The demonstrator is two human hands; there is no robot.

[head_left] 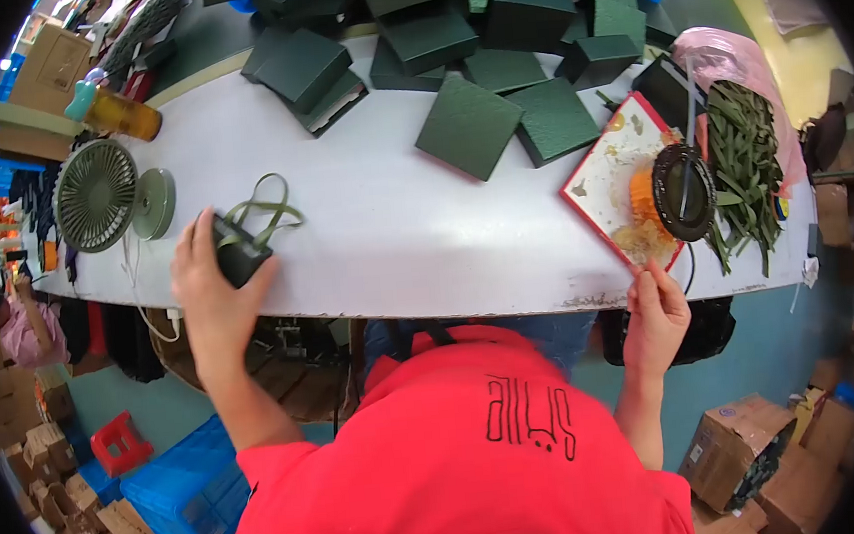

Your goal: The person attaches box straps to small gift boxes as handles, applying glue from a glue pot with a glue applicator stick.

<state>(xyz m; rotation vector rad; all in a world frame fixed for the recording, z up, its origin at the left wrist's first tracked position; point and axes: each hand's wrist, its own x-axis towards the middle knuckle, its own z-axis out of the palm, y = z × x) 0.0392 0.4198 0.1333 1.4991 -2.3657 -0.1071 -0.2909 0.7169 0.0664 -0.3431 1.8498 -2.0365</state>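
Note:
My left hand [216, 294] grips a small dark box [237, 254] on the white table, thumb on one side and fingers on the other. A loop of green ribbon [282, 210] trails from the box. At the table's front edge, my right hand [657, 311] is closed in a pinch beside the near corner of a red-edged white board [596, 183]. What its fingertips hold, if anything, is too small to make out. On the board are amber, glue-like smears and a round black-rimmed pot [684, 193] with an orange side and a thin stick across it.
Dark green boxes [469, 126] are heaped along the table's far side. Cut green ribbons [743, 167] lie in a pink plastic bag [731, 52] at right. A green fan [97, 196] and an amber bottle [124, 112] stand left. Another person [30, 323] sits far left.

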